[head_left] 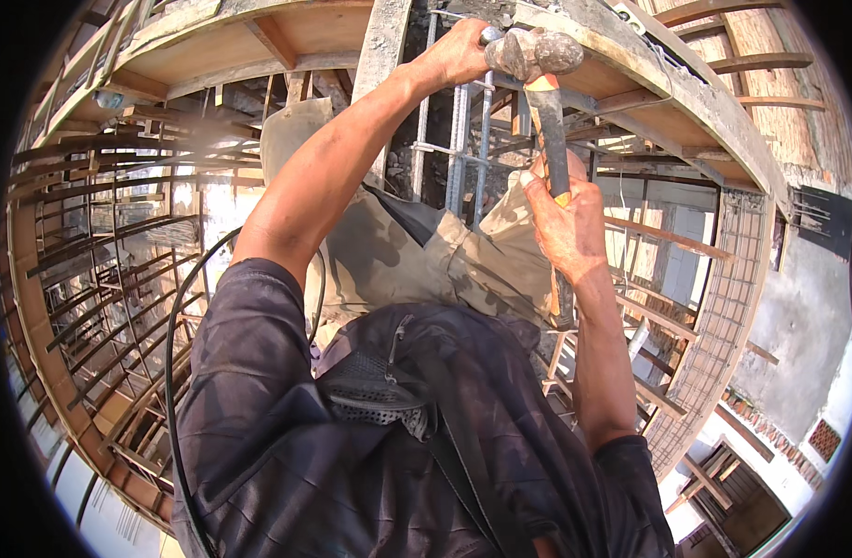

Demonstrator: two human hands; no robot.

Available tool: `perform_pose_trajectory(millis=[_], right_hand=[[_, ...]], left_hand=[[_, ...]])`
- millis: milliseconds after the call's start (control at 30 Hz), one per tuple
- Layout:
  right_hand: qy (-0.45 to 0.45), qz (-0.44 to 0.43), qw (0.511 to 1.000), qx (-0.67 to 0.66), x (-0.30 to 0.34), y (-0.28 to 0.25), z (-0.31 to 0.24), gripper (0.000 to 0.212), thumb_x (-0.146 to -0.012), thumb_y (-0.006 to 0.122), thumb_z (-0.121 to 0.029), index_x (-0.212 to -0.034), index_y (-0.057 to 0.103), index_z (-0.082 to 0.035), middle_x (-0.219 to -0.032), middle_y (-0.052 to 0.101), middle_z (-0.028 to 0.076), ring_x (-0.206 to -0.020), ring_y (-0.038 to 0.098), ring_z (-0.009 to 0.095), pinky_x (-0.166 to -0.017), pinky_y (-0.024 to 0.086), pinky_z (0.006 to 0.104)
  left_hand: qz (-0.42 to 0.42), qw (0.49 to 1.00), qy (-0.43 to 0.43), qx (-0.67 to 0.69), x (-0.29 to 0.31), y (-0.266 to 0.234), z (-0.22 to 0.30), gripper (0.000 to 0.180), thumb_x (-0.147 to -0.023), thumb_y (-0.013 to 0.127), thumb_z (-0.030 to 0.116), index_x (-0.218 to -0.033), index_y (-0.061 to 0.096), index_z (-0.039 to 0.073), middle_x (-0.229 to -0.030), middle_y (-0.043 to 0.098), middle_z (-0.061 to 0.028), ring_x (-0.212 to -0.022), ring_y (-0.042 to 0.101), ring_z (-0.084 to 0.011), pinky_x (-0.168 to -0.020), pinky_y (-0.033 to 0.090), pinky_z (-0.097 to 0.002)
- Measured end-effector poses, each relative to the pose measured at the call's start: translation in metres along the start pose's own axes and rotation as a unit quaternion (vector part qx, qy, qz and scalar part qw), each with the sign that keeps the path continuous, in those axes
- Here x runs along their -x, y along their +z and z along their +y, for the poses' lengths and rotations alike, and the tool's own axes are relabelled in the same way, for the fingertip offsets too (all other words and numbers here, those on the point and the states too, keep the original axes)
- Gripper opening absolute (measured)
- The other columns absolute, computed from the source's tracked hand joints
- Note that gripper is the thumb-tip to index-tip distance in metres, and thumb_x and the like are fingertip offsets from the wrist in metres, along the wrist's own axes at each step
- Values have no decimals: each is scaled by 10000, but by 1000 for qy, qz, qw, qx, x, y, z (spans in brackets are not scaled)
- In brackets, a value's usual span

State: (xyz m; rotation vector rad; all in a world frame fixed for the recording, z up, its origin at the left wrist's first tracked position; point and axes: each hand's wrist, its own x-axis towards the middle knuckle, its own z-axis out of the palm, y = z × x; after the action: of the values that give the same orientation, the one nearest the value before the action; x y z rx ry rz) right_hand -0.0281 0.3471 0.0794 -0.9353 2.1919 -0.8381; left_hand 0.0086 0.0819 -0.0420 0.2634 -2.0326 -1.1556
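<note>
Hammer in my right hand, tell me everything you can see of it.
The hammer has a thick, rounded, double-ended head, metal by its look, blotchy grey-brown and worn. Its straight handle is black with orange parts. The right hand grips it partway down, and its lower end shows below. The head is uppermost in the picture, its left end beside the left hand and a round metal piece there; whether they touch can't be told.

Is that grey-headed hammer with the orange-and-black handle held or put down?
Held: the right hand is curled around the hammer.
</note>
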Motion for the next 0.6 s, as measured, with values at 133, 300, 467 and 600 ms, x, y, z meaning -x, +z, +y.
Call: perform_pose_trajectory(millis=[133, 300, 467, 600], right_hand=[[-46, 31, 994, -91, 23, -23, -46, 218, -902, 731, -171, -774, 651, -13, -637, 515, 13, -562, 468, 107, -529, 373, 299], [-264, 143, 923, -241, 33, -72, -140, 450, -1028, 486, -294, -621, 372, -141, -493, 305, -45, -393, 276, 47, -421, 281, 228], [-140, 94, 960, -222, -5, -11, -52, 298, -964, 565, -120, -680, 497, -61, -535, 446, -22, -441, 410, 85, -428, 343, 270], [83, -13, 981, -176, 6, 7, -17, 216, -906, 631, -102, -715, 535, -69, -550, 469, -33, -448, 427, 51, -397, 341, 256]], left_hand=[[-101, 981, -153, -60, -2, -14, 19, 342, -934, 618, 353, -925, 700, 21, -670, 589, -83, -641, 507, -188, -680, 479, -369], [-112, 977, -163, -79, -4, -19, 29, 445, -946, 594, 442, -869, 712, 20, -612, 523, -76, -621, 472, -169, -636, 452, -372], [-85, 984, -153, -47, -5, -14, 20, 456, -946, 600, 430, -902, 707, -11, -678, 602, -151, -656, 545, -222, -676, 479, -400], [-101, 983, -142, -65, 6, -27, 9, 460, -971, 549, 406, -924, 698, -27, -718, 617, -206, -696, 596, -224, -716, 493, -400]])
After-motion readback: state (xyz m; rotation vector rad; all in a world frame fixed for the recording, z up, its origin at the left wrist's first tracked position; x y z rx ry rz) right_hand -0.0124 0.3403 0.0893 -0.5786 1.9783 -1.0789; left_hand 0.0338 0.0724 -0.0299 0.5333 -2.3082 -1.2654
